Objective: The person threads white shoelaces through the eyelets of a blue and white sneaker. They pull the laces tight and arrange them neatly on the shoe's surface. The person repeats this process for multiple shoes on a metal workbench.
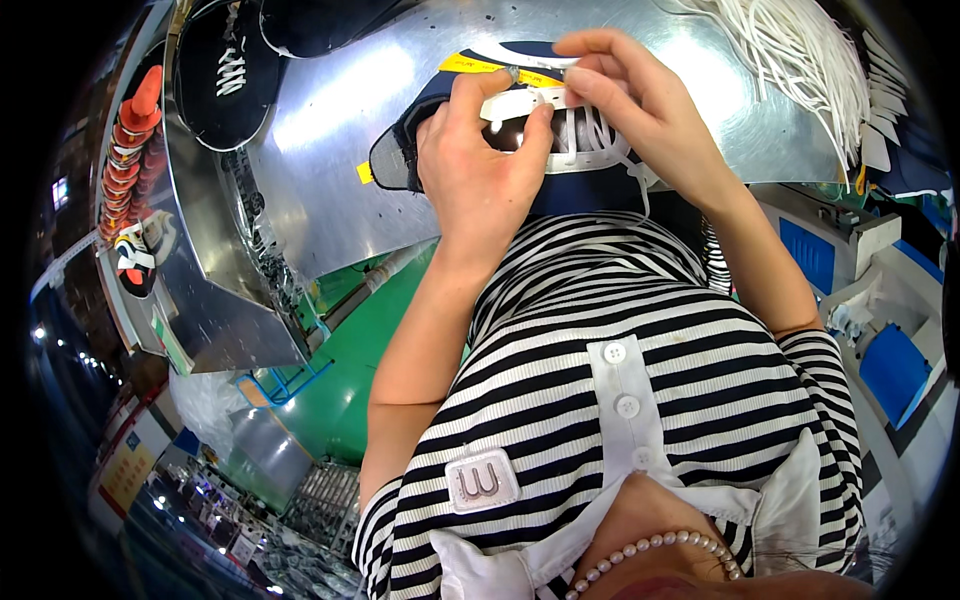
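Note:
A navy shoe [590, 190] with white eyelet strips, a dark opening and a yellow band lies on the metal table in front of me. My left hand [480, 165] grips it, thumb and index finger pressing on the upper white eyelet strip [515, 104]. White shoelace [572, 138] crosses the opening in several rows towards the right end, and a loose loop hangs near the lower edge. My right hand [645, 110] is bent over the same strip, fingertips drawn together at its eyelets. Whatever lies between those fingertips is hidden.
The metal table [340, 190] carries a heap of white laces [785, 70] at the far right. Black shoes [228, 75] stand at the far left, beside a row of orange-and-white shoe parts [132, 160]. A grey machine with blue panels [890, 375] is at right.

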{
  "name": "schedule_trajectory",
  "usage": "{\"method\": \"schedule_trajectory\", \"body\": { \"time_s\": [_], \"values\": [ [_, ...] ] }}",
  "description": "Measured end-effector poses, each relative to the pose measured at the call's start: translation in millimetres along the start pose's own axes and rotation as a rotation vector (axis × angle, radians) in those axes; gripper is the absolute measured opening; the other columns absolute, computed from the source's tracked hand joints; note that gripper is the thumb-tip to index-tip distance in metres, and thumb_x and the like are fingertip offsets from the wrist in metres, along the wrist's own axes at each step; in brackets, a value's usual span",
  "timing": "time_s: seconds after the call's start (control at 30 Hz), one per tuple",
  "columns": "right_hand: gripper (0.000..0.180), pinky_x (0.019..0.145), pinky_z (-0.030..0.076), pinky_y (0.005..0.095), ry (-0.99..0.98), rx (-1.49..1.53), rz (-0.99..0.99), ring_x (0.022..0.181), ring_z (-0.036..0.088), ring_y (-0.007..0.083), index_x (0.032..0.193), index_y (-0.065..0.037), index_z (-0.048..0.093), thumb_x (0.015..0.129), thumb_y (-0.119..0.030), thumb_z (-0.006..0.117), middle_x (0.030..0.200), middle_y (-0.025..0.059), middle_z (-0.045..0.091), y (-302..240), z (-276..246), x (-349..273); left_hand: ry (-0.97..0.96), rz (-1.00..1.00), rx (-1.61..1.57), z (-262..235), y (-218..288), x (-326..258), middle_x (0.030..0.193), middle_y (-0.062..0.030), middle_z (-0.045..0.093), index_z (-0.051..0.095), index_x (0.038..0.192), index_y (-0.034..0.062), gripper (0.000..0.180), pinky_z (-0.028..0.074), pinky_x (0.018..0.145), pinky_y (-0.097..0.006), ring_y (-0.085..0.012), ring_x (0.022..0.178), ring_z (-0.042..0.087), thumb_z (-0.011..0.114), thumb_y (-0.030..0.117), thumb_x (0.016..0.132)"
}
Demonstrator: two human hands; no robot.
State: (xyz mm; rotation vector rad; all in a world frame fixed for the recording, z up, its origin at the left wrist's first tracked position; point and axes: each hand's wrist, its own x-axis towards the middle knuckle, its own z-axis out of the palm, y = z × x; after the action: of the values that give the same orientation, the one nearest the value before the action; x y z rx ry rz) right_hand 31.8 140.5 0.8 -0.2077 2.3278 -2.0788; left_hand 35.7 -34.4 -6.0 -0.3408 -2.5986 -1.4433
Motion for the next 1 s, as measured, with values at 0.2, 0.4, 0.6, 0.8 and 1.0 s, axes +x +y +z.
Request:
{"method": "schedule_trajectory", "body": {
  "time_s": [0.2,0.4,0.6,0.8,1.0],
  "values": [
    [0.015,0.064,0.049,0.0261,-0.110,-0.291,-0.061,0.070,0.062,0.0140,0.102,-0.001,0.058,0.094,-0.013,0.061,0.078,0.0070,0.066,-6.2,-10.7,-13.8,0.081,-0.070,-0.055,3.9,-6.7,-2.5,0.084,-0.0077,0.067,0.063,0.102,0.0070,0.033,0.045,0.077,-0.039,-0.0259,0.075,0.058,0.077,0.017,0.074],
    [0.013,0.060,0.049,0.0305,-0.146,-0.615,-0.098,0.067,0.065,0.0222,0.097,-0.003,0.056,0.091,-0.014,0.062,0.075,0.0092,0.067,-8.5,-7.7,-4.7,0.054,0.144,0.200,1.9,0.3,-4.7,0.085,-0.0119,0.064,0.060,0.109,0.0027,0.036,0.042,0.077,-0.041,-0.0306,0.076,0.058,0.073,0.013,0.077],
    [0.026,0.056,0.050,0.0397,-0.139,-0.848,-0.280,0.065,0.066,0.0303,0.095,0.002,0.053,0.084,-0.019,0.064,0.068,0.0125,0.064,-7.3,18.1,13.4,0.049,0.252,0.184,6.2,-1.0,-1.4,0.090,-0.0131,0.063,0.056,0.115,-0.0015,0.040,0.043,0.077,-0.040,-0.0302,0.075,0.057,0.065,0.002,0.077],
    [0.022,0.054,0.046,0.0372,-0.050,-0.668,-0.035,0.059,0.061,0.0271,0.096,-0.006,0.061,0.087,-0.025,0.067,0.067,0.0095,0.062,-33.4,-45.5,-13.4,0.029,-0.244,-0.422,2.8,9.2,11.6,0.092,-0.0114,0.069,0.054,0.113,-0.0052,0.031,0.049,0.070,-0.022,-0.0100,0.079,0.063,0.065,-0.002,0.085],
    [0.020,0.053,0.043,0.0261,0.151,-0.614,-0.044,0.056,0.054,0.0135,0.099,-0.006,0.064,0.088,-0.020,0.071,0.067,0.0058,0.060,9.0,-36.7,-6.9,-0.010,-0.343,-0.625,0.7,14.7,26.6,0.086,-0.0095,0.066,0.049,0.112,-0.0024,0.031,0.049,0.068,-0.023,-0.0105,0.074,0.061,0.057,-0.009,0.083]
  ]
}}
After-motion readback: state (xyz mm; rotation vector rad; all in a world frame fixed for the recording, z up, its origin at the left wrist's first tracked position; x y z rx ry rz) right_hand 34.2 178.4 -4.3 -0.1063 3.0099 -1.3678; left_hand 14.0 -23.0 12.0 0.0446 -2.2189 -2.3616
